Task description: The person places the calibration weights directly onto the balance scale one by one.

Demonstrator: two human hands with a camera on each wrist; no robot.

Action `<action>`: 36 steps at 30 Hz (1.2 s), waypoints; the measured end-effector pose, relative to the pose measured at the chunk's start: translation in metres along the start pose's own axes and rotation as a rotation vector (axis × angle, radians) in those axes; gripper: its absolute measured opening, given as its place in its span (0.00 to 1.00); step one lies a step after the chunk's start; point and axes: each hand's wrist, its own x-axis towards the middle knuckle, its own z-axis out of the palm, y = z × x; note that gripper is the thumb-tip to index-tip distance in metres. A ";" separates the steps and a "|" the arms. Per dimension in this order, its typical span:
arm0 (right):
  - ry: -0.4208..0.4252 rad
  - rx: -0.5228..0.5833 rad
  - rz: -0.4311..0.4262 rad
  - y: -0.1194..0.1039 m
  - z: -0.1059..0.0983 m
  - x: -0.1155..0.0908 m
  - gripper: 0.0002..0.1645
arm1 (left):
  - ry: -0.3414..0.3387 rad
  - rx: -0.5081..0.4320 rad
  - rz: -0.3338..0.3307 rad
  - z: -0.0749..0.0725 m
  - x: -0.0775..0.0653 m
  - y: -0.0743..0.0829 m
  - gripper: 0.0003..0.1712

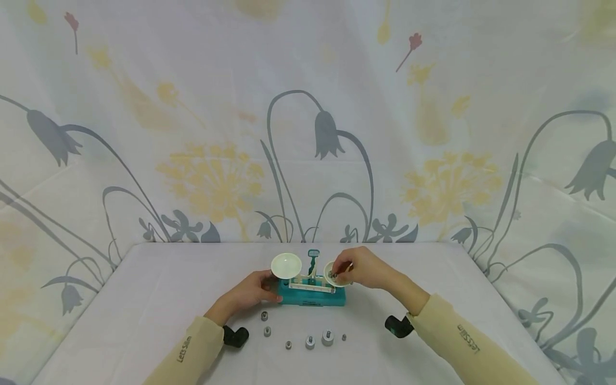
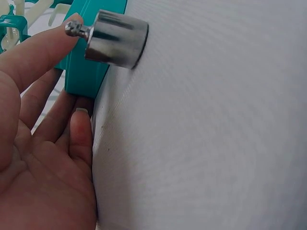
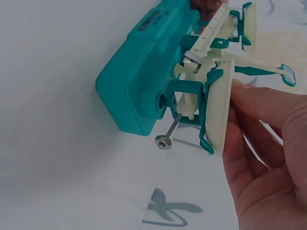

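Table [image 1: 178,272]: 6 weights [image 1: 328,338]; left hand [image 1: 250,292] gripping 1 balance [image 1: 312,297], right hand [image 1: 364,268] pinching small weight [image 1: 332,275].

The balance base [image 1: 313,299] is teal, pans [image 1: 286,266] cream, weights [image 1: 328,339] silver, backdrop [image 1: 308,64] grey-and-yellow floral.

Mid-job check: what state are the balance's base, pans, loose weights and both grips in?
Base, flat on the tabletop.
Left pan, bare, raised.
Right pan, lower.
Six loose weights, standing.
Left grip, around the base's left end.
Right grip, at right pan; whether pinching the metal piece, unclear.
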 end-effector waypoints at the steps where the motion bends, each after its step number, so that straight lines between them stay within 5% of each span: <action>1: 0.000 -0.003 -0.002 0.000 0.000 0.000 0.05 | -0.001 0.003 0.003 0.000 0.000 0.000 0.40; 36: 0.073 0.042 -0.046 -0.001 -0.005 -0.028 0.07 | 0.005 -0.001 -0.004 0.000 -0.001 0.002 0.39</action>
